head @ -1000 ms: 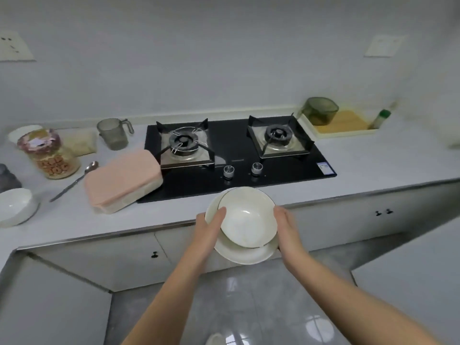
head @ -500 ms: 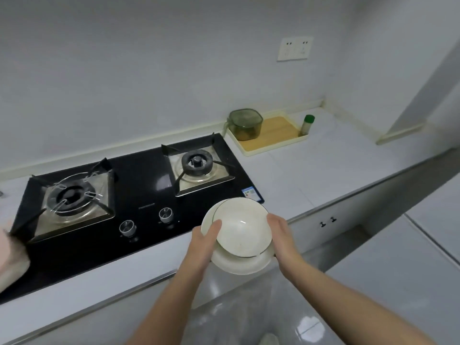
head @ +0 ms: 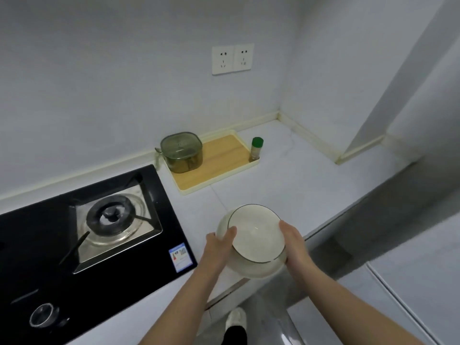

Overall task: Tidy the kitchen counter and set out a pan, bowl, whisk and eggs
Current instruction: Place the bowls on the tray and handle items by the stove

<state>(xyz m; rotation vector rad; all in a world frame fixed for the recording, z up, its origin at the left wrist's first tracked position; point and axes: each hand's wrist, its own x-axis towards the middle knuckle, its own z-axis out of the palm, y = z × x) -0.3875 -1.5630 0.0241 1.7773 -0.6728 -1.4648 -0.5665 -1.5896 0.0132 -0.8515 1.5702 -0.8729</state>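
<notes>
A white bowl (head: 256,235) with a thin dark rim sits on a white plate (head: 258,271), and I carry both over the front edge of the counter (head: 298,190), right of the stove. My left hand (head: 219,245) grips the left side, thumb on the bowl's rim. My right hand (head: 293,242) grips the right side of the stack. No pan, whisk or eggs are in view.
A black gas stove (head: 82,240) fills the left of the counter. Behind it to the right lies a wooden tray (head: 219,168) with a green glass lidded container (head: 181,151) and a green-capped spice bottle (head: 256,149). The wall corner closes the far right.
My view has swung to the right along the counter. The bowl and plate have travelled with my hands from in front of the stove to the counter stretch right of it.
</notes>
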